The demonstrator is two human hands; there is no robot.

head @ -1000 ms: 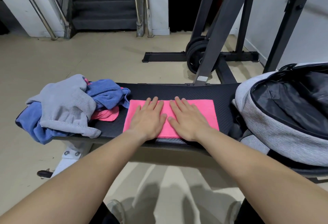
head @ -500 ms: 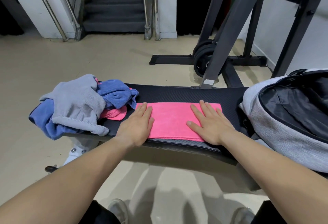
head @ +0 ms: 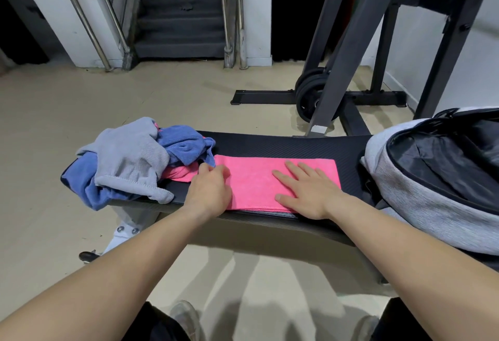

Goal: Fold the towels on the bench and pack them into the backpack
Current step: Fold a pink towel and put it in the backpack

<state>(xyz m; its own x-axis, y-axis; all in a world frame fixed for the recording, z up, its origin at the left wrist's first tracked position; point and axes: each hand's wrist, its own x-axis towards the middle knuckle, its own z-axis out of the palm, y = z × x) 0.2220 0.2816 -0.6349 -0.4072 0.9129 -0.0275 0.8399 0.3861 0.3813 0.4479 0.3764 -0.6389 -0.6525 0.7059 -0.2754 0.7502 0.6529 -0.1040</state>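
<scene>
A pink towel (head: 256,178) lies folded into a flat strip on the black bench (head: 283,145). My left hand (head: 210,192) is at the strip's left end with its fingers curled over the edge. My right hand (head: 305,189) lies flat on the right half, fingers spread. At the bench's left end sits a heap of loose towels: a grey towel (head: 129,160) on top, a blue towel (head: 186,143) under and behind it, and a bit of another pink towel (head: 178,173). The grey backpack (head: 421,195) stands at the right end, its black mouth open.
A dark weight rack (head: 348,52) with weight plates (head: 307,95) stands behind the bench on the beige floor. Stairs (head: 181,16) with metal handrails rise at the back. My legs and shoes show under the bench's front edge.
Both hands slid apart from the middle of the pink towel toward its ends. The left hand has since curled its fingers at the left edge; the right stays flat.
</scene>
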